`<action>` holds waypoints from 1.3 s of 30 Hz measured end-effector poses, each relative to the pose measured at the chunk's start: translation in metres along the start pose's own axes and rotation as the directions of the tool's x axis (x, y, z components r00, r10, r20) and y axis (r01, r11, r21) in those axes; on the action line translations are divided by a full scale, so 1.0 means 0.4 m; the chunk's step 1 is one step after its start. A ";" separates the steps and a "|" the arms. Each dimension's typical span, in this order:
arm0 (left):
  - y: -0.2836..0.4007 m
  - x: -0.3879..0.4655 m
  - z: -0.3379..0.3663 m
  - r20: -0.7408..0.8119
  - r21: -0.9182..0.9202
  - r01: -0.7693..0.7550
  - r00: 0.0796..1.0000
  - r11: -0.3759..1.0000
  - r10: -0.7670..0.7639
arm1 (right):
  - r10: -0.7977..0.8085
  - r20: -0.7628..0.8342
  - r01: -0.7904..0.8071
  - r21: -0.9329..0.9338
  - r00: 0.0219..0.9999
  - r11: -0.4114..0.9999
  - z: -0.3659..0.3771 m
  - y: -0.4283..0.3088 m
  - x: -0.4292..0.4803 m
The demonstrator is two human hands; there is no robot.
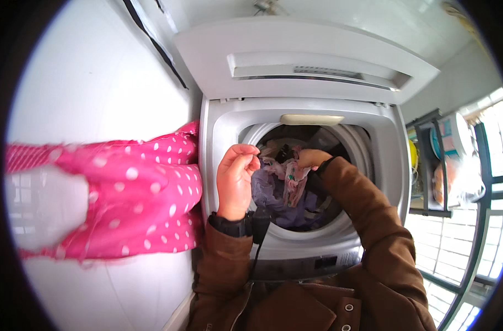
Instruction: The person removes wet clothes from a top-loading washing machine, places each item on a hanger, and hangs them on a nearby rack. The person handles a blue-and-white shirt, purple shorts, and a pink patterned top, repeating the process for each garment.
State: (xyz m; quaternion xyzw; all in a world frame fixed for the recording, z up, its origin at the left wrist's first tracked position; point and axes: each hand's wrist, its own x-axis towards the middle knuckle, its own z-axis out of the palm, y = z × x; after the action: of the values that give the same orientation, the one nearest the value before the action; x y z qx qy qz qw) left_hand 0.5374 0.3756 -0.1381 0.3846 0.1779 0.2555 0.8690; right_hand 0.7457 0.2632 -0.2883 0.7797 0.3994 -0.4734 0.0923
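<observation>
An open top-load washing machine (223, 165) stands before me, with clothes in its drum. My right hand (311, 159) reaches down through the opening, its fingers closed on a pale pink patterned garment (293, 182) that hangs crumpled below them. Part of that grip is hidden by the hand itself. Lavender clothes (264, 188) lie bunched beneath and around the garment. Over the left side of the opening is my left hand (237, 178), raised with fingers curled in towards the thumb. Nothing shows in it.
The washer's lid (301, 41) stands raised at the back. A pink polka-dot cloth (131, 198) with frayed edges is beside the machine on the left, against a white surface. At right, a dark metal rack (421, 165) holds a plastic bag (462, 182) near a barred window (450, 248).
</observation>
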 end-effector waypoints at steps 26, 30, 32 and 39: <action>0.024 -0.343 0.597 0.897 0.340 -0.031 0.311 0.940 -0.314 | 0.281 -0.960 0.988 -0.050 -0.007 -0.147 0.051 -0.125 -1.361; 0.024 -0.456 0.691 0.884 0.296 0.177 0.322 0.939 -0.340 | 0.284 -0.958 0.991 -0.005 -0.044 0.136 0.117 -0.089 -1.426; 0.016 -0.513 0.731 0.840 0.272 0.303 0.389 0.913 -0.379 | 0.275 -0.962 0.908 0.110 -0.005 0.404 0.184 -0.052 -1.464; -0.088 -0.677 0.845 0.828 0.412 0.346 0.244 0.843 -0.504 | 0.442 -0.894 0.793 0.323 0.076 0.517 0.473 0.087 -1.609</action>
State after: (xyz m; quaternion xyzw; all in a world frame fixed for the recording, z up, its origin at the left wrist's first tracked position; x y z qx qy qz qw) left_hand 0.5009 0.0030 0.0823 0.4574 -0.2175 -0.2596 0.8222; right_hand 0.4948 -0.2032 0.1247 0.7359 0.1870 0.0476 -0.6490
